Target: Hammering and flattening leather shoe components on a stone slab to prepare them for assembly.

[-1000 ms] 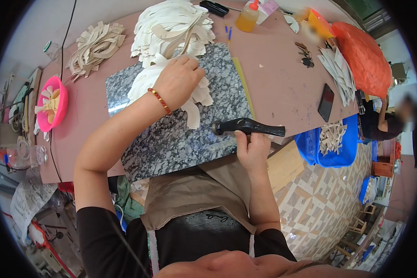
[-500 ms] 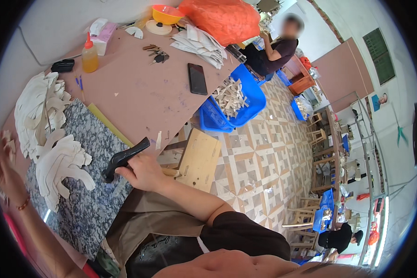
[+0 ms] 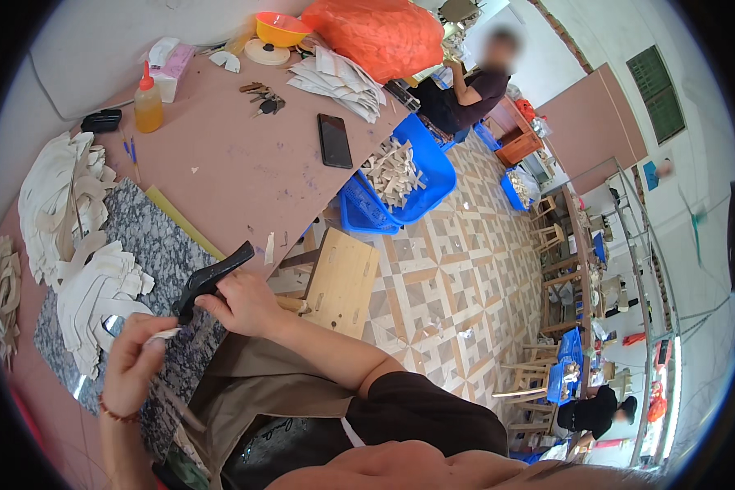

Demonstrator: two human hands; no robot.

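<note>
Clearly, the tightest spot is where the left hand [image 3: 135, 359] meets the hammer [image 3: 208, 282]: that hand pinches a small white strip [image 3: 167, 334] between thumb and fingers, over the near part of the speckled granite slab [image 3: 155, 233], with the tool's head just beside it. Whether the two touch cannot be told. The right hand [image 3: 245, 302] is wrapped around the black hammer, its handle slanting up and away over the slab. A blow struck with things this close could catch the pinching fingers, and a loose pinch could let the strip twist or slip. The pile of white strips [image 3: 98, 286] lies on the slab close beyond the left hand; a stray wrist or sleeve could drag pieces loose. The brown apron [image 3: 245, 376] lies close along the slab's near edge, so a dropped piece might land there.
</note>
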